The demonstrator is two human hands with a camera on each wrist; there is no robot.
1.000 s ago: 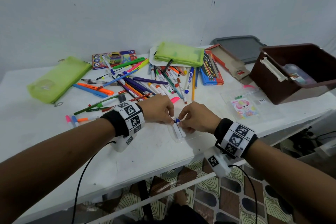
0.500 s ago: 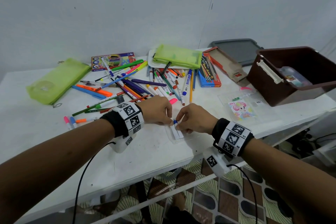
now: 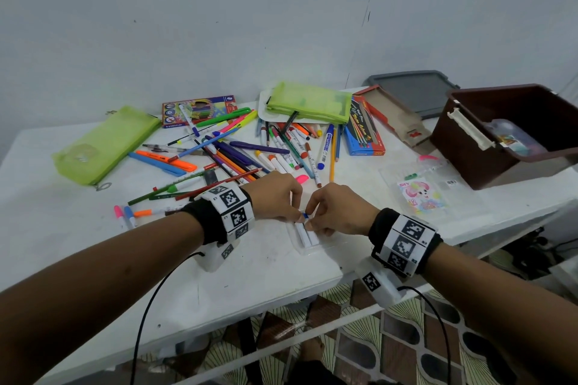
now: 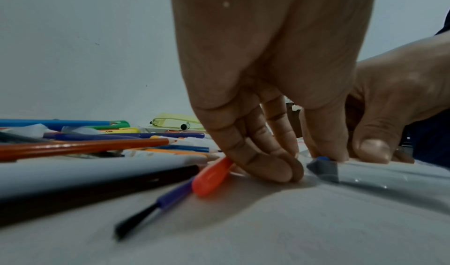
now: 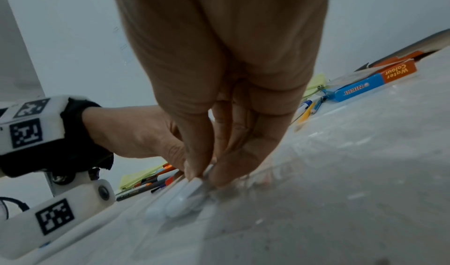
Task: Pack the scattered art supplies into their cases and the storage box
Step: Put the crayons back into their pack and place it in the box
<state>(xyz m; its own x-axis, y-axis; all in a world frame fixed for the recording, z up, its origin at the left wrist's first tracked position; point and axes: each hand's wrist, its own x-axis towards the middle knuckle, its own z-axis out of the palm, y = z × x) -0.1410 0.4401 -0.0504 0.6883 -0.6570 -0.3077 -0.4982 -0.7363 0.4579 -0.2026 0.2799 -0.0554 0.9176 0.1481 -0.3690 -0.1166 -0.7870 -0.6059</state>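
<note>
Reading "NIKKI Water Colour" box (image 5: 370,82), seemingly.

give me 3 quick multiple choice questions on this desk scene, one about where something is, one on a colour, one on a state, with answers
1. Where does the brown storage box stand?
A. at the table's right end
B. at the table's left end
C. on the floor

2. What colour is the zip pouch lying at the left of the table?
A. red
B. light green
C. black

3. How is the storage box?
A. shut with its lid on
B. upside down
C. open, with things inside

Answers:
1. A: the head view shows it on the right end of the white table, beyond the right hand.
2. B: it is light green, left of the scattered pens.
3. C: its top is open, and the grey lid lies behind it.
</note>
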